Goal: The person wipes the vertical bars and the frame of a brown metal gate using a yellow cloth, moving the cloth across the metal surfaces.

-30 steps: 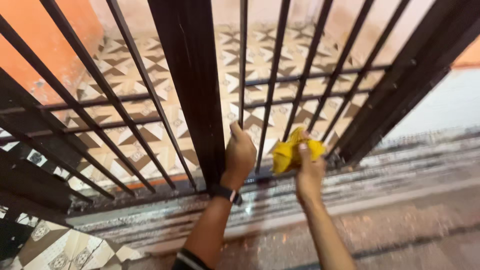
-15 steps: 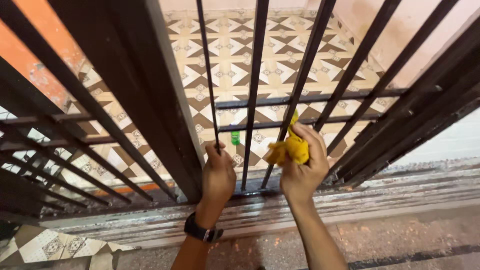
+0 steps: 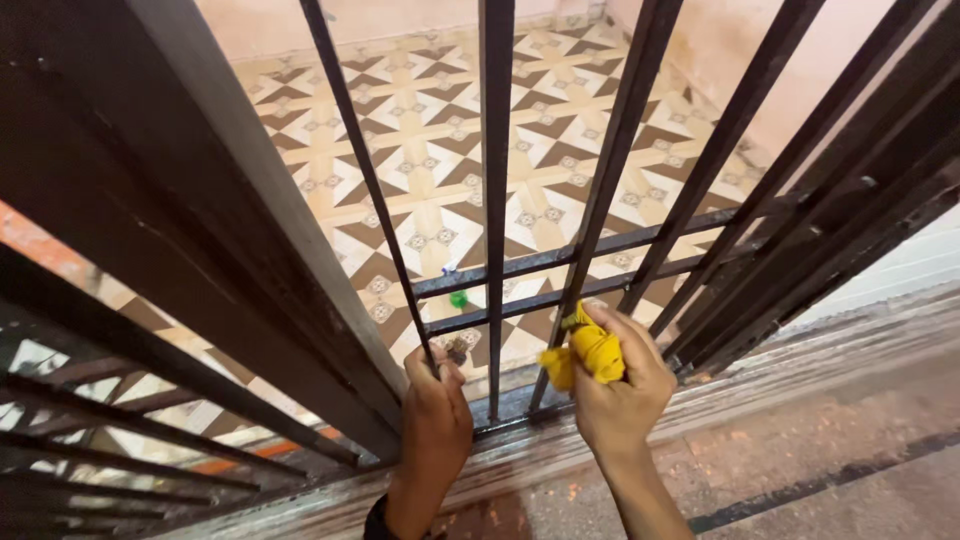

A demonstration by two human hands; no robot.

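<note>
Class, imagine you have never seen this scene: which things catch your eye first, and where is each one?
The dark metal gate fills the view, its bars fanning upward. Low in the middle, the right hand presses a bright yellow cloth against one bar, while the left hand grips a thin bar beside it. Behind the bars lies a patterned tile floor, with a small green object on it.
</note>
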